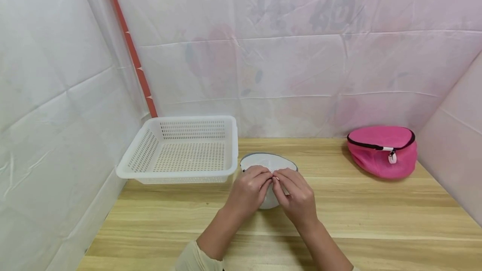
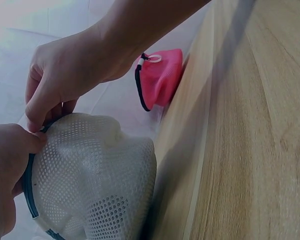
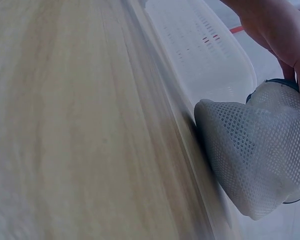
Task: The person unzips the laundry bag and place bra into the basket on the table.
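In the head view, the left hand (image 1: 246,189) and the right hand (image 1: 297,195) meet a little below the middle of the frame. Their fingers are bent and the fingertips, close together, pinch the edge of a white mesh bag (image 1: 269,161). The bag is partly covered by the hands, and its visible upper edge has a dark trim (image 1: 260,153). To its left, near to it, a white plastic basket (image 1: 180,174) sits on the wooden table (image 1: 376,225). At the right of the frame is a pink mesh bag (image 1: 382,160) with a black band and a white zipper pull (image 1: 392,157).

In the left wrist view, the white mesh bag fills the lower left part. The right hand comes from the top and the left hand from the left edge; both grip the dark trim. The pink bag appears above the centre.

In the right wrist view, the white bag is at the lower right, the left hand holding its edge from above. The basket is at the upper middle, behind it.
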`<state>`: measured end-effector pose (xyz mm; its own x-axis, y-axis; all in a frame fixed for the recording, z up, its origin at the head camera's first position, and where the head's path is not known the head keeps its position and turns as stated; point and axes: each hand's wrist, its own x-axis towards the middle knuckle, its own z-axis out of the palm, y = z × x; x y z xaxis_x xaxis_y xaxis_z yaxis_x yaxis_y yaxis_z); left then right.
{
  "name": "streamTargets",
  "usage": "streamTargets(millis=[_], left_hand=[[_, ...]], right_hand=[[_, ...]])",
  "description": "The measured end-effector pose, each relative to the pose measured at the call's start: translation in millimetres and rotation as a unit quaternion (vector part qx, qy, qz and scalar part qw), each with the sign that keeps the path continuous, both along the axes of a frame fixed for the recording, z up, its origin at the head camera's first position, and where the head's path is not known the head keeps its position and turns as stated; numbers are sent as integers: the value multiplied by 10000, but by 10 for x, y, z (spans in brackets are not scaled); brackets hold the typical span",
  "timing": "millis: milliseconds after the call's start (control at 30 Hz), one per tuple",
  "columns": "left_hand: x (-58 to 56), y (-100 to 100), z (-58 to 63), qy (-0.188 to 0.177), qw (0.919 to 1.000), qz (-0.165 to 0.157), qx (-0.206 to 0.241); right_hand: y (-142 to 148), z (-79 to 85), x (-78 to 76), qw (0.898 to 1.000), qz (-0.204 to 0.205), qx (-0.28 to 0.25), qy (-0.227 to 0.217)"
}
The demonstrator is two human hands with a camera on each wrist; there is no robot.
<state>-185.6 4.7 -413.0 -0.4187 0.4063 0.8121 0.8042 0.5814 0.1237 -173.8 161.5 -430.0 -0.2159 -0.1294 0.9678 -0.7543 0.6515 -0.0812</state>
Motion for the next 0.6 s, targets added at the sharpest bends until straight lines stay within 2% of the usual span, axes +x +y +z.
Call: streamTargets(millis=[200,600], left_hand=[[-15,-2,-12,48,9999,-103,80],[-26,-41,-17,-116,9997,-109,189]], right_hand=[[10,-10,-3,9999,-154,3,-59],[39,-4,-6,9996,-292,35,-44]])
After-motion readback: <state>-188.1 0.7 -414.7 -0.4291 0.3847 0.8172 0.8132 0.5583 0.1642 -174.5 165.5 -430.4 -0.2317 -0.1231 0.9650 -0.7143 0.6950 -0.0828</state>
